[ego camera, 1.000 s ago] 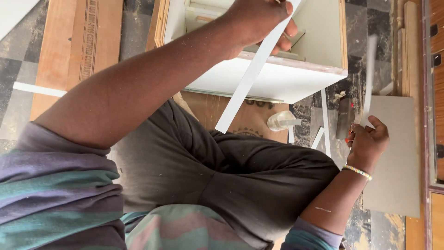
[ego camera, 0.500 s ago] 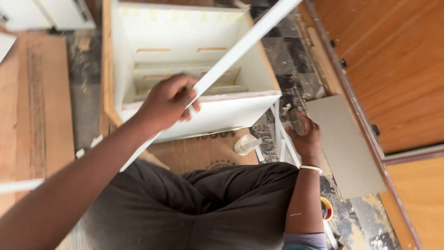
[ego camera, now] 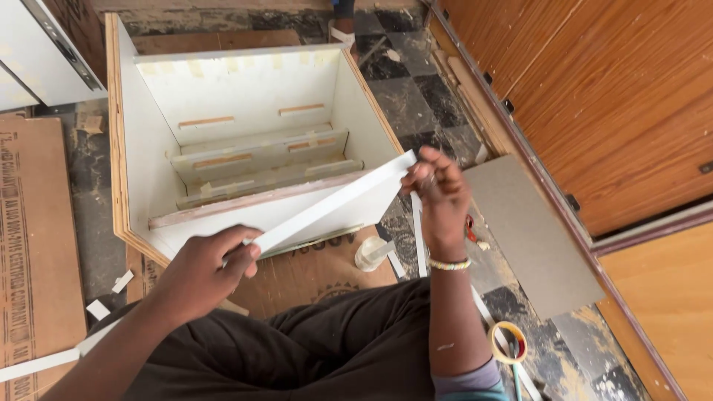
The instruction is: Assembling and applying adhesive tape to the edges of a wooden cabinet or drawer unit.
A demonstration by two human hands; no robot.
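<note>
White strip (ego camera: 334, 200), long, thin and flat, runs slantwise across the head view, stretched between both hands in front of the open cabinet box (ego camera: 148, 148). I see my left hand (ego camera: 204, 271) closed on its lower end, fingers curled over the top and thumb beneath. My right hand (ego camera: 440, 189) pinches the upper end, fingertips pressed together on the strip's edge. I judge it light and bendy, like edge banding: smooth-faced, likely slippery, and prone to kinking if folded sharply, so holding it near both ends under slight tension suits it best.

The box is white inside, with raw plywood showing along its front edges and shallow slats stacked at the back. It rests on brown printed cardboard (ego camera: 37, 245). A grey flat board (ego camera: 531, 230) lies to the right on the dusty checkered floor (ego camera: 423, 89), beside reddish wooden panelling (ego camera: 609, 96). A roll of tape (ego camera: 508, 342) sits near my right elbow, and a small clear bottle (ego camera: 369, 254) lies just beside my knee. Loose white offcuts (ego camera: 37, 364) trail at lower left.
</note>
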